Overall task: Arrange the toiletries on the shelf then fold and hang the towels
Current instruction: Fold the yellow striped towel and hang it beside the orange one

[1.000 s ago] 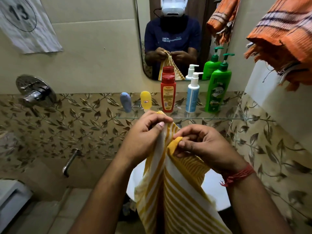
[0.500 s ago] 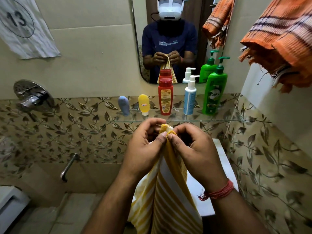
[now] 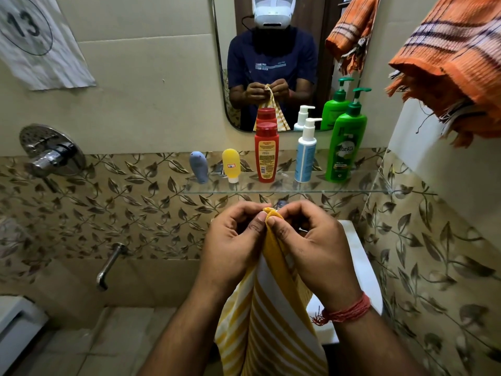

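A yellow-and-white striped towel (image 3: 268, 327) hangs down in front of me. My left hand (image 3: 233, 245) and my right hand (image 3: 314, 248) pinch its top corners together, fingertips touching just below the glass shelf (image 3: 379, 185). On the shelf stand a grey-blue tube (image 3: 198, 167), a yellow tube (image 3: 231, 165), a red bottle (image 3: 266, 153), a white-and-blue pump bottle (image 3: 306, 153) and a green pump bottle (image 3: 345, 142). An orange striped towel (image 3: 458, 61) hangs at the upper right.
A mirror (image 3: 271, 50) above the shelf reflects me and the towel. A round shower valve (image 3: 51, 150) and a spout (image 3: 109, 267) stick out of the tiled wall at left. A white basin (image 3: 360, 261) lies behind the towel. A numbered paper (image 3: 35, 39) hangs top left.
My hands have drawn close together, bringing the towel's two corners to meet. The towel now hangs narrower, and the view has tilted slightly downward.
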